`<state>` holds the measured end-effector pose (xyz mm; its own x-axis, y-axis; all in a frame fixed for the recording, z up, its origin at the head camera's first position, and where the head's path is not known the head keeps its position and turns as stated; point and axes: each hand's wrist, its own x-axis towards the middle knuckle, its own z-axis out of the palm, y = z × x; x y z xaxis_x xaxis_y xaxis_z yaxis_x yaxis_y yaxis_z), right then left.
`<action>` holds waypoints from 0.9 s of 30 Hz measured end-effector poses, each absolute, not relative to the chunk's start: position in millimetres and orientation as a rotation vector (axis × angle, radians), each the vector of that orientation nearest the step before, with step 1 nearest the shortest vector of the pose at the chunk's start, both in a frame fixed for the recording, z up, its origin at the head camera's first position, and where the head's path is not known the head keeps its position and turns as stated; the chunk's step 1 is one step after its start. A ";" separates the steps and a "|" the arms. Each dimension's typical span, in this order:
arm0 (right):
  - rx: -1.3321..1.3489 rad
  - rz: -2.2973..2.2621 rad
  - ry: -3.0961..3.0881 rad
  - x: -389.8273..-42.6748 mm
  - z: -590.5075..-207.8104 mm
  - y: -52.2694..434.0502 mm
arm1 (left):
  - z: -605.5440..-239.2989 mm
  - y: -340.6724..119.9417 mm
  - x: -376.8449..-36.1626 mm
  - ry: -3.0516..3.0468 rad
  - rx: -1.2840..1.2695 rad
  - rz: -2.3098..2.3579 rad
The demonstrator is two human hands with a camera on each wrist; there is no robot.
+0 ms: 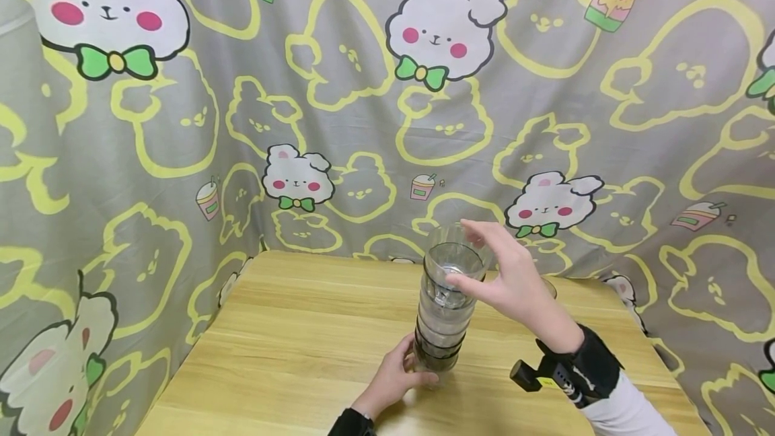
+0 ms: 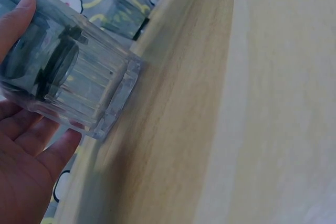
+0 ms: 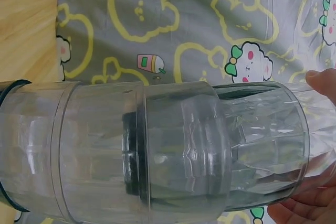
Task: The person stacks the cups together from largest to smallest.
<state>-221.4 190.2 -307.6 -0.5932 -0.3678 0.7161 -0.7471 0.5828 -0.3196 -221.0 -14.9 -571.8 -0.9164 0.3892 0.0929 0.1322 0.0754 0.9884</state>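
Note:
A tall stack of nested clear and grey-tinted cups (image 1: 445, 318) stands over the table, leaning slightly. My left hand (image 1: 393, 377) holds it low down, thumb on the near side and fingers round the left. In the left wrist view, the thick square-edged base of the lowest cup (image 2: 113, 95) shows close to the wood; whether it touches is hard to tell. Up at the rim, my right hand (image 1: 505, 274) grips the topmost clear cup (image 1: 436, 244) between thumb and fingers. The right wrist view shows the ringed cup walls (image 3: 181, 145) side on, with that hand (image 3: 302, 211) at the top end.
Another glass (image 1: 549, 288) stands at the back of the table, mostly hidden behind the right wrist. The wooden table (image 1: 290, 342) meets a grey patterned curtain (image 1: 357, 133) at its back and sides. A black wrist camera mount (image 1: 527, 375) juts from the right forearm.

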 end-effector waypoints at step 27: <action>0.859 0.892 -2.130 -224.3 -319.3 209.0 | -567.8 -13.4 -218.2 2.148 0.504 1.968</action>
<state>-224.3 209.0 -319.3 -0.5630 -0.3092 0.7664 -0.7631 0.5505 -0.3384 -218.2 -13.4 -567.8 -0.9253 0.3682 0.0914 0.1232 0.0638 0.9903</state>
